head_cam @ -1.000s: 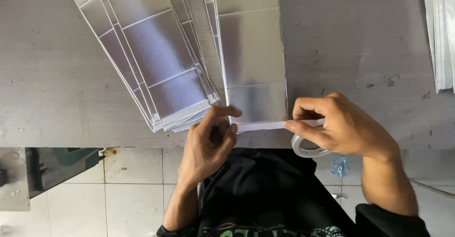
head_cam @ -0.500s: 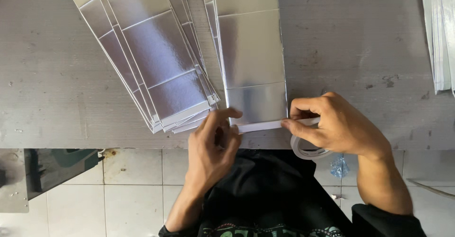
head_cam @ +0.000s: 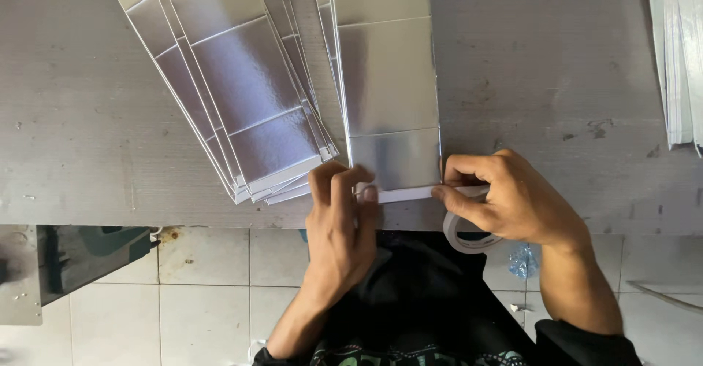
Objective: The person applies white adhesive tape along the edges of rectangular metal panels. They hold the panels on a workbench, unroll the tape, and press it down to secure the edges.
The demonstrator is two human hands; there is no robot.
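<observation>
Silver sheet point(head_cam: 388, 80) lies flat on the grey table point(head_cam: 556, 80), near edge close to the table's front edge. White tape strip point(head_cam: 403, 194) runs along that near edge. Left hand point(head_cam: 340, 227) at the sheet's near-left corner, fingers together and pressed flat on the strip's left end. Right hand point(head_cam: 512, 201) at the sheet's near-right corner, thumb and forefinger pinched on the strip's right end, other fingers curled around a tape roll point(head_cam: 465, 234) just below the sheet. Fanned stack point(head_cam: 234, 87) of silver sheets lies left of the sheet, overlapping its left side.
</observation>
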